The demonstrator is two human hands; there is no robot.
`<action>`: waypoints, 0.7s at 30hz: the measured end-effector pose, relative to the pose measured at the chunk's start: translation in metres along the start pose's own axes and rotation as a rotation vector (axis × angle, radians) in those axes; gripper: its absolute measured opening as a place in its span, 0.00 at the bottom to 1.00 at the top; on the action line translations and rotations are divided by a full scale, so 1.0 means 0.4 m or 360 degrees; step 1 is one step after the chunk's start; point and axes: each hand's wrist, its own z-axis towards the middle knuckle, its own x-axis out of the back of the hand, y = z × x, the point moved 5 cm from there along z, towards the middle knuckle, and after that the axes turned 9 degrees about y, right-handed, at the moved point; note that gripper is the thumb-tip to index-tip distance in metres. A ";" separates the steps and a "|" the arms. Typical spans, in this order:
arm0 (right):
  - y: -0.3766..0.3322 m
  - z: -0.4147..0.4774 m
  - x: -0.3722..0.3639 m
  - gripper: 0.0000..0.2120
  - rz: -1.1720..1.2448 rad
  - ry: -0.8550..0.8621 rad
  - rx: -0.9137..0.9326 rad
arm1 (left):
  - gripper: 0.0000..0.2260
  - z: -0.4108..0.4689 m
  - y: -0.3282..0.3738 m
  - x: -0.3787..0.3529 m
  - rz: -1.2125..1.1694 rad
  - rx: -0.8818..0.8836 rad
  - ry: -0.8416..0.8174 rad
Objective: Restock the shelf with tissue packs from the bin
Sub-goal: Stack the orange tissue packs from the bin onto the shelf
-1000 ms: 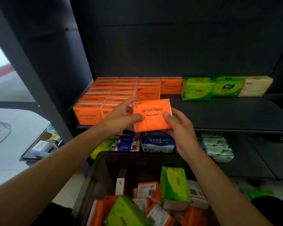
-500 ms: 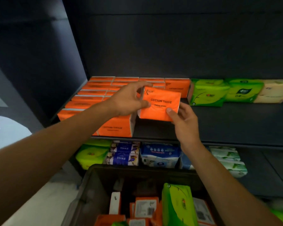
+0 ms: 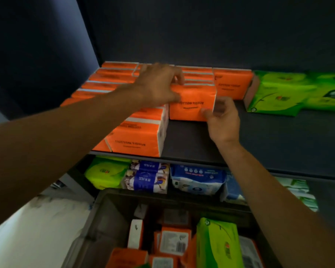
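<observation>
Both hands, left (image 3: 159, 85) and right (image 3: 223, 118), grip a glossy orange rectangular tissue pack (image 3: 191, 104) printed "COTTON TISSUE", standing on the dark matte shelf (image 3: 269, 144); the grey plastic bin (image 3: 108, 215) sits at 6 o'clock.

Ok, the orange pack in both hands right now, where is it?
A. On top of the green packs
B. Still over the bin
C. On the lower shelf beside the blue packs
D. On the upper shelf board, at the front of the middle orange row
D: the orange pack stands on the upper shelf board in front of the orange row, left hand on its top, right hand at its front right corner.
</observation>
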 end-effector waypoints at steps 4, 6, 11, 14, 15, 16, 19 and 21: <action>0.018 0.006 -0.004 0.12 -0.0467 0.0087 0.0077 | 0.17 0.015 -0.002 -0.019 0.0013 -0.0019 0.0080; 0.011 0.009 -0.001 0.12 -0.0604 0.0090 0.0050 | 0.16 0.020 0.001 -0.024 0.0029 -0.0012 0.0116; 0.005 0.004 0.009 0.13 -0.0929 -0.0016 -0.0076 | 0.16 0.015 -0.008 -0.037 -0.0051 0.0007 0.0115; -0.013 -0.011 0.014 0.13 -0.0898 -0.0114 -0.0089 | 0.17 0.007 -0.008 -0.028 -0.0063 0.0030 0.0048; -0.014 -0.017 0.017 0.12 -0.0872 -0.0161 -0.0111 | 0.17 0.003 -0.007 -0.023 -0.0062 0.0038 0.0027; -0.017 -0.025 0.022 0.10 -0.0841 -0.0206 -0.0139 | 0.17 -0.003 -0.005 -0.019 -0.0064 0.0053 0.0006; -0.032 -0.050 0.045 0.08 -0.0745 -0.0299 -0.0151 | 0.18 -0.031 0.013 -0.005 -0.0066 0.0096 -0.0025; -0.045 -0.064 0.063 0.07 -0.0632 -0.0373 -0.0154 | 0.18 -0.054 0.027 0.007 -0.0028 0.0102 -0.0050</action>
